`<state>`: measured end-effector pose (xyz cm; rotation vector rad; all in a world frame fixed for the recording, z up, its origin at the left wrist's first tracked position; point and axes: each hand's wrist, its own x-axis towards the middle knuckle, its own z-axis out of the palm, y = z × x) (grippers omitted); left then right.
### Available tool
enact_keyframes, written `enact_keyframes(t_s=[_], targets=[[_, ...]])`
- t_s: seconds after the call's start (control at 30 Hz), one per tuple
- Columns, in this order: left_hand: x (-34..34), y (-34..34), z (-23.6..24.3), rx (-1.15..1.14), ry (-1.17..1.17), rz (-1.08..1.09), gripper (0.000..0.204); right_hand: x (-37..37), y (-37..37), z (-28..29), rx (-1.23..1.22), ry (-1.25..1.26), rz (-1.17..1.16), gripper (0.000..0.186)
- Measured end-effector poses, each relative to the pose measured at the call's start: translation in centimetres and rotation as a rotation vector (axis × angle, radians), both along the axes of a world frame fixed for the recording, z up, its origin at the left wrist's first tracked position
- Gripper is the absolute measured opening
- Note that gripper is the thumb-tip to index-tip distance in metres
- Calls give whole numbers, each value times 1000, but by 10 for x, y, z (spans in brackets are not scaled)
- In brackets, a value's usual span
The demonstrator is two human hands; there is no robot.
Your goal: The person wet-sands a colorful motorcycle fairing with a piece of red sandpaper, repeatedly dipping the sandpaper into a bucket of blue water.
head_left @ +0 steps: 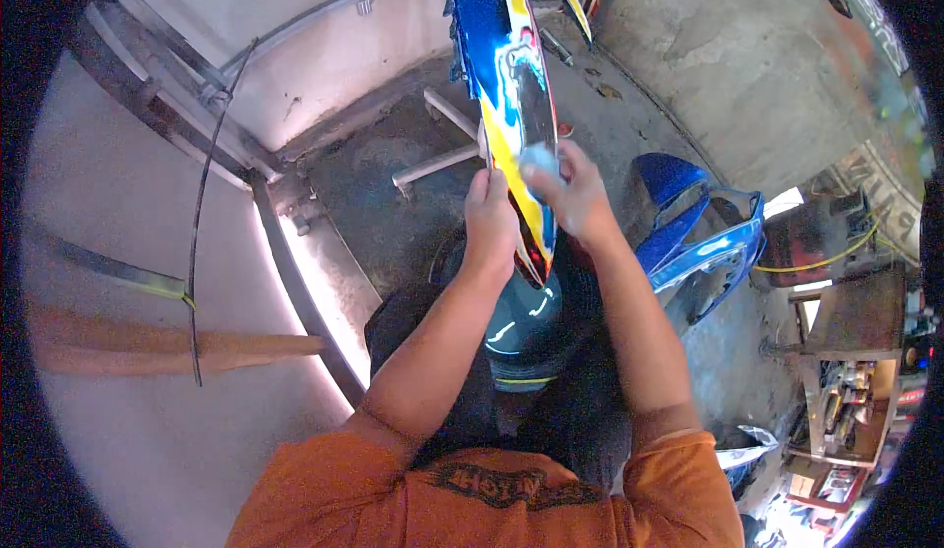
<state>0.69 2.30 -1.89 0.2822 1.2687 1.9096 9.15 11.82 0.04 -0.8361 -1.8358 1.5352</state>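
A long, glossy motorcycle body panel (506, 130), patterned in blue, yellow, white and black, stretches from the top of the view down to a dark red tip above my lap. My left hand (491, 219) is closed on its left edge near the lower end, thumb along the near side. In my right hand (578, 199) a small light-blue pad or folded cloth (539, 160) is pinched and pressed against the panel's face. Whether it is sponge or cloth cannot be made out. Beneath the tip, between my knees, sits a dark rounded, shiny object (521, 322).
Blue fairing pieces (703, 238) lie on the floor to the right, with a white-and-blue piece (744, 448) nearer me. A metal stand leg (438, 165) rests ahead on the left. Wooden shelves (851, 396) hold small items at right. A pale wall (147, 283) stands left.
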Motion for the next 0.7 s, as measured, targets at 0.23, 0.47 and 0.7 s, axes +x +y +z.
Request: enact_keyframes(t_s=[0.23,0.47,0.7], targets=[[-5,6,-6,-12,14,2,31,-75,72,51,127,20,-158,51],[-2,-3,14,-44,-12,-2,30,-36,34,13,56,-42,-129,56],[-2,-5,8,9,-102,-2,30,-5,-23,-2,276,-140,-138,48]])
